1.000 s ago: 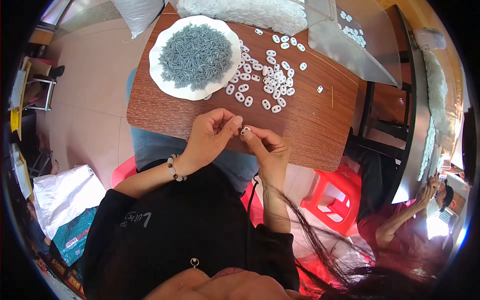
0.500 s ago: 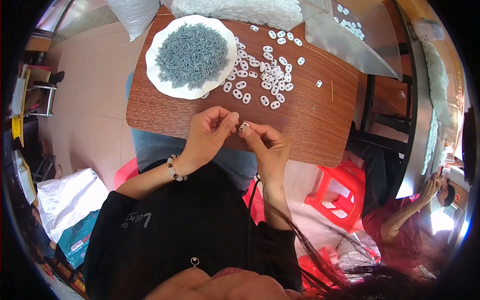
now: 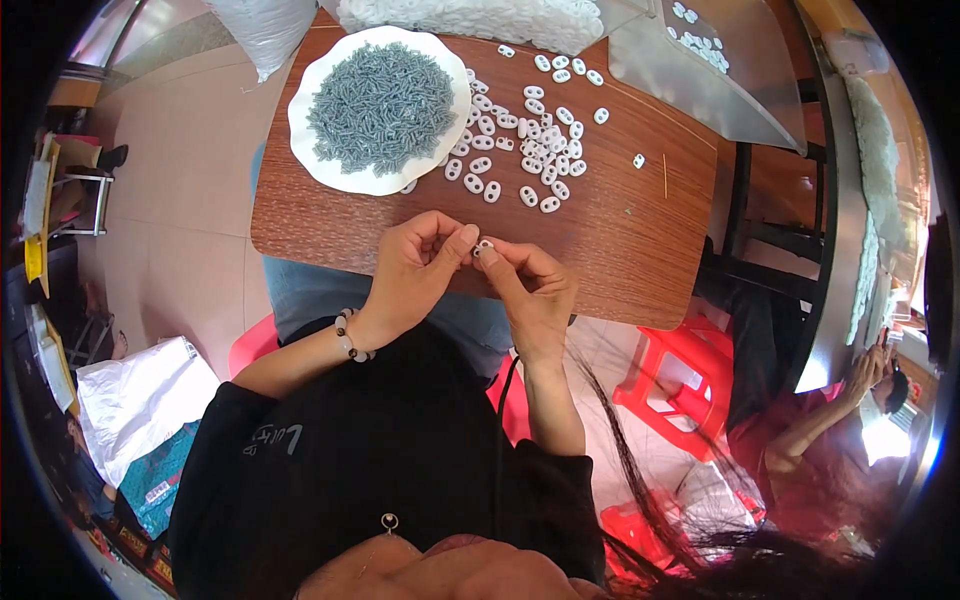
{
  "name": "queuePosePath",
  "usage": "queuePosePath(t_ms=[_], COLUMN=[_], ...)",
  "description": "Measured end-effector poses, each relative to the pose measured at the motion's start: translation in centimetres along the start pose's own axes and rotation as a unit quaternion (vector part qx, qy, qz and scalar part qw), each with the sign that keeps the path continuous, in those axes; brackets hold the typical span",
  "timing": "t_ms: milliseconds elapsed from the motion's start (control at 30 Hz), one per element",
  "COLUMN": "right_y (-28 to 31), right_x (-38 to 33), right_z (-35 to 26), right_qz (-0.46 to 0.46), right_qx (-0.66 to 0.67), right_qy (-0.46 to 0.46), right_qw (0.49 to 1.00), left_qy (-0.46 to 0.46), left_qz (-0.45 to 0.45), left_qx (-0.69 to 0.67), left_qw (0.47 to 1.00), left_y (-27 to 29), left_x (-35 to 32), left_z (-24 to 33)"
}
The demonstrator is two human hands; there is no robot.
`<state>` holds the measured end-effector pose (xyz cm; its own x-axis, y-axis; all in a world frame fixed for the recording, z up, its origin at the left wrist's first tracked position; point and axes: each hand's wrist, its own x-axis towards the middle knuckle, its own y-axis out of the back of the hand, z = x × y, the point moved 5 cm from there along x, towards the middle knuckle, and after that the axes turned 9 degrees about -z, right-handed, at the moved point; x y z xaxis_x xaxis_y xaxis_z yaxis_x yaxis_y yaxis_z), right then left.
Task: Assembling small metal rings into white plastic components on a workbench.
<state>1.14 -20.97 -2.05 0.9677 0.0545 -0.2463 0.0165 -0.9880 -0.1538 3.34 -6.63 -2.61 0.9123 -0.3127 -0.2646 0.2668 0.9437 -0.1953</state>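
Note:
A small white oval piece with two holes (image 3: 484,247) is pinched between the thumb and fingers of my right hand (image 3: 532,290), over the table's near edge. My left hand (image 3: 418,272) is closed in a pinch right beside it, fingertips touching or almost touching the piece. Whatever sits between the left fingertips is too small to make out. Beyond my hands, many similar white two-hole pieces (image 3: 545,150) lie loose on the table. A white scalloped plate (image 3: 299,150) at the far left holds a heap of small grey-blue rod-shaped pieces (image 3: 382,108).
The brown wood-grain table (image 3: 620,250) has rounded corners. A clear bag of white pieces (image 3: 470,22) lies at its far edge, and a translucent grey tray (image 3: 690,90) stands far right. A red stool (image 3: 680,385) is on the right, near another person (image 3: 810,450).
The white piece has turned in my right fingers and come closer to my left fingertips. My right hand has shifted slightly left; the left hand is nearly still.

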Motion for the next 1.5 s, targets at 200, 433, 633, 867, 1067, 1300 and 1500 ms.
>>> queuePosePath(t_ms=[200, 433, 633, 867, 1067, 1300, 1500], right_y=[-0.2, -0.5, -0.3, -0.2, -0.1, 1.0, 3.6], right_x=[0.0, 0.2, 0.5, 0.5, 0.5, -0.2, -1.4], right_z=[-0.3, -0.4, -0.1, -0.3, -0.1, -0.3, -0.6], right_qz=[-0.005, -0.008, -0.009, 0.005, 0.001, 0.021, 0.065], right_qx=[0.001, 0.008, -0.009, 0.021, 0.025, 0.028, 0.082], right_qy=[-0.008, -0.016, -0.007, -0.021, -0.021, -0.018, -0.008], right_qw=[1.000, 1.000, 1.000, 1.000, 0.999, 0.999, 0.994], left_qy=[-0.022, -0.014, 0.013, 0.021, 0.031, 0.024, -0.145], left_qz=[0.004, -0.004, -0.012, -0.037, -0.040, -0.035, -0.028], left_qx=[0.008, -0.002, -0.006, -0.077, -0.061, -0.017, 0.328], left_qw=[1.000, 1.000, 1.000, 0.996, 0.997, 0.999, 0.933], left_y=[0.2, 0.2, 0.3, 0.9, 1.0, 1.2, -0.4], left_x=[0.0, 0.2, 0.4, 0.6, 0.6, 1.1, 4.4], left_z=[-0.2, -0.2, 0.1, -0.1, -0.1, 1.1, 6.1])
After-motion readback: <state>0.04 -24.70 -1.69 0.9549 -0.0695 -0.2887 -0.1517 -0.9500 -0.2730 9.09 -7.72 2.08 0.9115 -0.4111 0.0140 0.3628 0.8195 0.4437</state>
